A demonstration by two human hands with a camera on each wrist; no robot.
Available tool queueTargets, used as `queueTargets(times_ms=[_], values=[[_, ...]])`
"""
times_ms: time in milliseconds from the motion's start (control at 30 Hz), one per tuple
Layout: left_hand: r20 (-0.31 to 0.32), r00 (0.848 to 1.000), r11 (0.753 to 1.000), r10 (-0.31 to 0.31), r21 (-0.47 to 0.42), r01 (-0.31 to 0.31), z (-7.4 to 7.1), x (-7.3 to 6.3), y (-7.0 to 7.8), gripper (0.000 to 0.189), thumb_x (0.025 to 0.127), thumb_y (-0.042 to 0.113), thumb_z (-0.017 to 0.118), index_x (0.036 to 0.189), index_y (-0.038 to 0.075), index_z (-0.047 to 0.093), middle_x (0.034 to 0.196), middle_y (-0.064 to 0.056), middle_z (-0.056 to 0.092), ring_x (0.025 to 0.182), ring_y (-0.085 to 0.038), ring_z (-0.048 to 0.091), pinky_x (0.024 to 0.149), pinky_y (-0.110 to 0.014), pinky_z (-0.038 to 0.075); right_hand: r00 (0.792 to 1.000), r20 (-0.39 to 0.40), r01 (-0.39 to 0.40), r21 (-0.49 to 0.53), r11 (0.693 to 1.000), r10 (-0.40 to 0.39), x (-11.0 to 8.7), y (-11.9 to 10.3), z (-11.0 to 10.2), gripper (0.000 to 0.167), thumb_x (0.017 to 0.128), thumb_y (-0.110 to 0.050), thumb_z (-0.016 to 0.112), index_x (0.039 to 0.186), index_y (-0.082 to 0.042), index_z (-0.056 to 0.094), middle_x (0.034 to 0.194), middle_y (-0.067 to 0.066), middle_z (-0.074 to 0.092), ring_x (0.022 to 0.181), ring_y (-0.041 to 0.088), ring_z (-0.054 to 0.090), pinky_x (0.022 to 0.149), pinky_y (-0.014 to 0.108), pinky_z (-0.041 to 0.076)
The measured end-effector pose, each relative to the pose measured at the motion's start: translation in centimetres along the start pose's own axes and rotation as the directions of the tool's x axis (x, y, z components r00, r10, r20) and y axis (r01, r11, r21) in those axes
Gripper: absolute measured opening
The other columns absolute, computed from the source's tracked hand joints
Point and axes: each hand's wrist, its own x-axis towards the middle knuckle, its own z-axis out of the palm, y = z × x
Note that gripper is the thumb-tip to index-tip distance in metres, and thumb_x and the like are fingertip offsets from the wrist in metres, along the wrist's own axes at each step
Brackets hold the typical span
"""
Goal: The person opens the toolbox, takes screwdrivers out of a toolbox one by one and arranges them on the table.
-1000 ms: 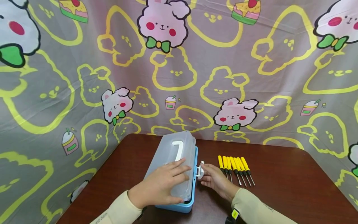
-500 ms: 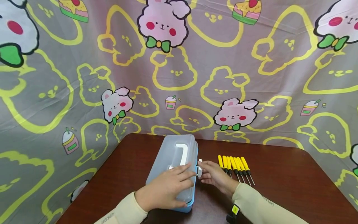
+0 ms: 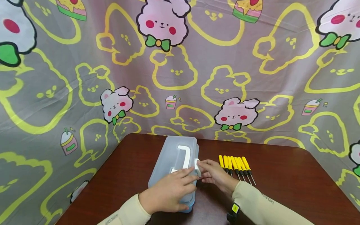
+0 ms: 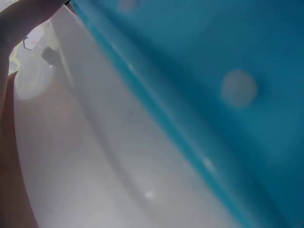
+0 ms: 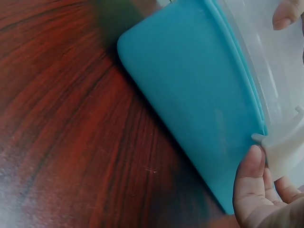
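A toolbox with a frosted clear lid [image 3: 163, 164] and a blue base [image 5: 190, 85] stands on the table, its lid down on the base. A white carrying handle [image 3: 185, 156] lies on top of the lid. My left hand [image 3: 171, 191] rests on the lid's near part, fingers spread. At the box's right side my right hand [image 3: 216, 175] pinches the white latch [image 3: 197, 167], which stands up against the lid edge. In the right wrist view, the thumb touches the lower end of the latch [image 5: 285, 149]. Up close, the left wrist view shows the blue wall [image 4: 190, 76] and the lid.
Several screwdrivers [image 3: 234, 164] with yellow and black handles lie in a row to the right of the box. The dark red wooden table [image 3: 281, 175] meets a patterned cloth [image 3: 180, 78] at the back and sides.
The lid has come down onto the blue base under my left hand. My right hand has swung the latch up and left against the lid edge. The screwdrivers have stayed put.
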Motion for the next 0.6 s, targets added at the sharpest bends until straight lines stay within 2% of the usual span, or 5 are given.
queueTargets(times_ms=[267, 433, 600], values=[[0.047, 0.999, 1.000, -0.008, -0.001, 0.008, 0.1, 0.1, 0.1, 0.055, 0.070, 0.056, 0.081, 0.110, 0.022, 0.065, 0.138, 0.000, 0.052, 0.139, -0.029, 0.033, 0.110, -0.039, 0.030, 1.000, -0.020, -0.016, -0.002, 1.000, 0.016, 0.3, 0.0, 0.3, 0.058, 0.091, -0.045, 0.066, 0.121, 0.002, 0.050, 0.090, 0.012, 0.060, 0.070, 0.018, 0.064, 0.067, 0.034, 0.056], [0.052, 0.999, 1.000, -0.009, -0.019, 0.010, 0.1, 0.1, 0.1, 0.055, 0.070, 0.054, 0.082, 0.109, 0.021, 0.064, 0.140, -0.002, 0.051, 0.139, -0.030, 0.032, 0.111, -0.039, 0.029, 0.999, -0.038, -0.018, 0.002, 1.000, 0.018, 0.2, 0.3, 0.3, 0.055, 0.091, -0.041, 0.067, 0.119, 0.003, 0.050, 0.086, 0.011, 0.059, 0.067, 0.019, 0.063, 0.066, 0.036, 0.056], [0.050, 0.999, 1.000, -0.010, -0.025, 0.011, 0.1, 0.2, 0.1, 0.054, 0.070, 0.054, 0.082, 0.108, 0.021, 0.064, 0.140, -0.001, 0.050, 0.141, -0.030, 0.029, 0.110, -0.039, 0.030, 0.999, -0.024, -0.022, -0.012, 1.000, 0.022, 0.6, 1.3, -0.1, 0.054, 0.090, -0.041, 0.068, 0.117, 0.003, 0.052, 0.088, 0.011, 0.060, 0.068, 0.020, 0.063, 0.068, 0.038, 0.056]])
